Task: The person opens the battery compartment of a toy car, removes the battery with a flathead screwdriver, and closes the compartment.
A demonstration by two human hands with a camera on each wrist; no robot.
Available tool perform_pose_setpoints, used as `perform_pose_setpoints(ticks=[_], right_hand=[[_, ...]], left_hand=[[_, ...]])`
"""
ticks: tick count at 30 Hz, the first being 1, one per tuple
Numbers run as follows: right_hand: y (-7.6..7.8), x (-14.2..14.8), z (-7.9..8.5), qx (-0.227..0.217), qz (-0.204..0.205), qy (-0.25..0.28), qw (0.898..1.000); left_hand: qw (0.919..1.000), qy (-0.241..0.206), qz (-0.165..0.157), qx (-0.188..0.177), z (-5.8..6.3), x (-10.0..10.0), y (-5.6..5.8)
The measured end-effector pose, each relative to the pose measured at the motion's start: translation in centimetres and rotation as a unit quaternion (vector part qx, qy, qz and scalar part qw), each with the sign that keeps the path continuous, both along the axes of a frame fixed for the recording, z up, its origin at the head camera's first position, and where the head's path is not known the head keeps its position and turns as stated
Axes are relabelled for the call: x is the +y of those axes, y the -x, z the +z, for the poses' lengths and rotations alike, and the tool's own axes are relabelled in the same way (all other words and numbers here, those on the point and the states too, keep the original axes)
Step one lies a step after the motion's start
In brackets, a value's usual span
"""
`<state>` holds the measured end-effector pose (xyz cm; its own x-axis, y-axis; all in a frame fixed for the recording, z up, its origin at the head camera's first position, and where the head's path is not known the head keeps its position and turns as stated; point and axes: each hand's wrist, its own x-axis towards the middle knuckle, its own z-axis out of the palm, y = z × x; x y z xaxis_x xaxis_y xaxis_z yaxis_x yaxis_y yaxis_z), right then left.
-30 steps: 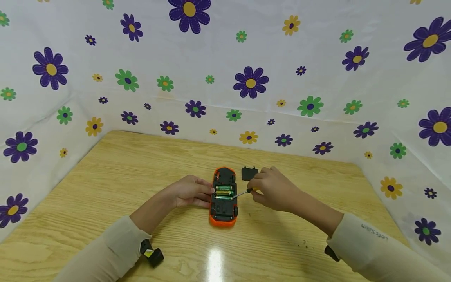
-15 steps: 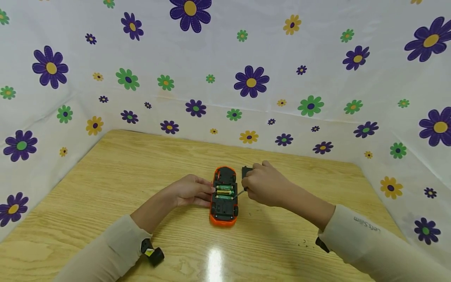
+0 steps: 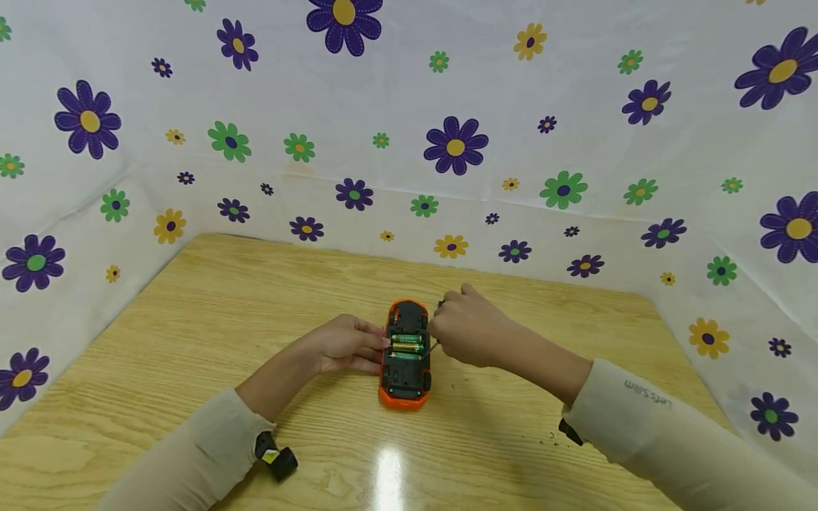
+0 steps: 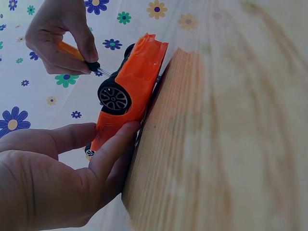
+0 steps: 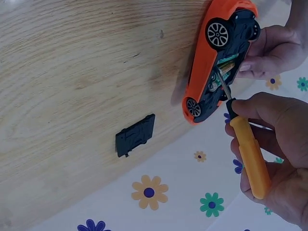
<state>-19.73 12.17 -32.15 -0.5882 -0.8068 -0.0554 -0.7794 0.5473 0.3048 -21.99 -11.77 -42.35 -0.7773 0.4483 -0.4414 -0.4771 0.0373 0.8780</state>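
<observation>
An orange toy car (image 3: 405, 392) lies upside down on the table, its black underside facing up. Several green-and-gold batteries (image 3: 407, 348) sit side by side in its uncovered compartment. My left hand (image 3: 345, 345) holds the car's left side between thumb and fingers. In my right hand (image 3: 471, 328) I grip a screwdriver (image 5: 251, 158) by its yellow handle. Its metal tip reaches into the compartment at the end of the nearest battery, by the car's right side. The right wrist view shows the black battery cover (image 5: 135, 135) lying loose; my right hand hides most of it in the head view.
The wooden table (image 3: 268, 284) is bounded at the back and sides by a white flowered cloth (image 3: 383, 92). Small dark specks (image 3: 554, 440) lie on the tabletop at the right. Light glares off its front part.
My right hand has moved left and slightly away from me, bringing the screwdriver steeper over the battery end. It has come to cover the battery cover. The left hand and car stay put.
</observation>
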Motion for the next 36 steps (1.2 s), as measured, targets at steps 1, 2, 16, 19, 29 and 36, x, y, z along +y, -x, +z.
perform_pose_setpoints(ticks=[1,2,16,19,29,36], right_hand=[[0.0,0.1,0.0,-0.005,-0.002,0.004,1.0],[0.1,0.3,-0.1,-0.011,-0.003,0.011,1.0],[0.1,4.2,-3.1,-0.044,0.01,0.185,0.982],[0.0,4.8,-3.6,-0.039,0.017,0.206,0.978],[0.0,5.8,-4.6,-0.055,0.024,0.249,0.967],[0.1,6.1,-5.0,-0.058,0.03,0.257,0.964]], left_hand=[[1.0,0.001,0.0,0.0,0.0,0.0,0.0],[1.0,0.002,0.0,0.001,0.0,0.0,0.0],[1.0,0.005,-0.001,0.006,0.0,-0.1,0.1],[1.0,0.004,0.001,0.004,0.0,0.0,0.1],[1.0,0.0,-0.001,0.001,0.1,0.1,0.1],[1.0,0.002,0.002,-0.001,0.1,0.1,0.0]])
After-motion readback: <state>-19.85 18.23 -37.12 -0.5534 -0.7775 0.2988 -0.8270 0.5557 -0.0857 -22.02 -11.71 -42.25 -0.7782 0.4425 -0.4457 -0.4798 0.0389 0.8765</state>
